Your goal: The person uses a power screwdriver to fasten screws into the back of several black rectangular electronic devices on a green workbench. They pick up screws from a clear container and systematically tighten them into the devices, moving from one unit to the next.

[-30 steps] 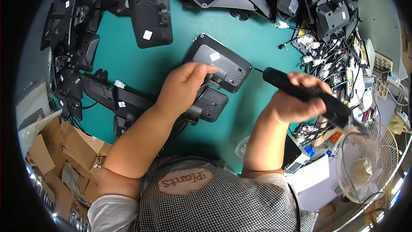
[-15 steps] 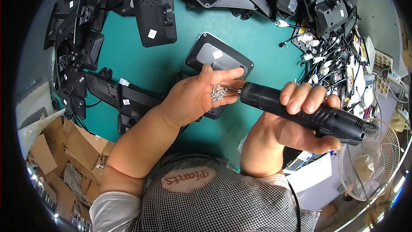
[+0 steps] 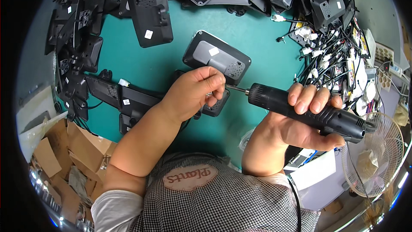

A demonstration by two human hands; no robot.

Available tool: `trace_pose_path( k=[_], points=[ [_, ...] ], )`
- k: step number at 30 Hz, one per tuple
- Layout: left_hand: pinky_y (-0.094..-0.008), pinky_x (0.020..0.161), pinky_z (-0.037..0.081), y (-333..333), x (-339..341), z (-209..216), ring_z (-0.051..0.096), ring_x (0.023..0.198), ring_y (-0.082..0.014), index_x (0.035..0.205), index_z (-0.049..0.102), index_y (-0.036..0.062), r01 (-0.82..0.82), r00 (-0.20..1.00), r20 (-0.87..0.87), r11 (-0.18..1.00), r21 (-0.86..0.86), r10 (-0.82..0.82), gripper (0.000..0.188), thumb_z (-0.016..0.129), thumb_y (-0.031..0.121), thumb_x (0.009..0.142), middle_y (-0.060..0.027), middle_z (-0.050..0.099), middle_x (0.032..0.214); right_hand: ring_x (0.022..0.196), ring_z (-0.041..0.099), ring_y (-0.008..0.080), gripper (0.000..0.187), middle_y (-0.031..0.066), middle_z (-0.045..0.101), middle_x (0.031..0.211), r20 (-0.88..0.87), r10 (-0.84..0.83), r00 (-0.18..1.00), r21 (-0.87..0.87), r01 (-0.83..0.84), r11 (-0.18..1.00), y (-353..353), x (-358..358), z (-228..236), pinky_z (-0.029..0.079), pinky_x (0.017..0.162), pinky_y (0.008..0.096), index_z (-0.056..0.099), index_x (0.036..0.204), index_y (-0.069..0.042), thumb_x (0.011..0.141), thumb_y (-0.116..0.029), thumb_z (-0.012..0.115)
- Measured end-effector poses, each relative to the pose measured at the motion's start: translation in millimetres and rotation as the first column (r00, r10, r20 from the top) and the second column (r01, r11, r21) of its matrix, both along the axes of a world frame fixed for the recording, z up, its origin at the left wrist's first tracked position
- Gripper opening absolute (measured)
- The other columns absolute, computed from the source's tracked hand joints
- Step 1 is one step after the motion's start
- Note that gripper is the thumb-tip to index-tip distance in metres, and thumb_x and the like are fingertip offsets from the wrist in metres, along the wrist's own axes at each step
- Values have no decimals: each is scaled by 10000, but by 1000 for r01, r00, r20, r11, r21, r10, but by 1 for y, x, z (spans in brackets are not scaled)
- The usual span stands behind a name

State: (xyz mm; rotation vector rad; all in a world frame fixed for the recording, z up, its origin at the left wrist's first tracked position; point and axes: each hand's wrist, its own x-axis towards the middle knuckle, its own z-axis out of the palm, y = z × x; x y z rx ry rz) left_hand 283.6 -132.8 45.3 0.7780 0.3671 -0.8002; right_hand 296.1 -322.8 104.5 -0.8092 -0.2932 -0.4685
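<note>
My left hand point(image 3: 199, 88) is closed over a small bunch of silver screws point(image 3: 209, 94), of which only a little shows between the fingers. My right hand point(image 3: 300, 122) is wrapped round a black electric screwdriver point(image 3: 274, 99) held level, its bit pointing left. The tip of the bit reaches my left fingertips; whether a screw sits on it I cannot tell. Just beyond my hands a black plastic housing point(image 3: 216, 56) with a white label lies on the green table. Another black housing point(image 3: 216, 106) is partly hidden under my left hand.
Black housings point(image 3: 150, 15) crowd the far and left sides of the green table point(image 3: 116, 38). At the right lies a heap of cables with white connectors point(image 3: 317, 56). A fan point(image 3: 373, 154) stands at the lower right, cardboard boxes point(image 3: 64, 154) at the lower left.
My left hand was open with screws on its fingers; it has closed over them, fingertips drawn together. The screwdriver has shifted slightly right, its bit now outside the palm.
</note>
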Motion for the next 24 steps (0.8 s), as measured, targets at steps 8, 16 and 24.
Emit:
trace_pose_path(
  k=[8, 16, 24],
  points=[
    [-192, 466, 325, -13, -3, 10, 397, 542, -62, 843, 579, 15, 75, 994, 66, 989, 126, -84, 217, 530, 212, 922, -2, 490, 654, 632, 562, 216, 742, 114, 535, 866, -13, 2, 1000, -21, -3, 1000, -3, -8, 1, 483, 599, 361, 405, 1234, -29, 812, -628, 521],
    [-181, 469, 333, -17, -4, 8, 388, 541, -31, 848, 603, 10, 99, 982, 134, 968, 233, -133, 229, 556, 226, 909, 6, 518, 657, 645, 571, 223, 715, 115, 530, 849, -32, -46, 998, -8, 46, 999, -15, -16, 5, 476, 586, 359, 423, 1216, -19, 826, -610, 515],
    [-190, 491, 369, -13, -3, 11, 427, 546, -44, 871, 628, 16, 211, 971, 89, 969, 125, -223, 219, 565, 223, 901, 9, 540, 670, 615, 562, 214, 712, 104, 532, 831, -26, -14, 1000, -17, 13, 1000, -12, -17, 7, 476, 574, 356, 419, 1218, -24, 817, -600, 539]
  ],
)
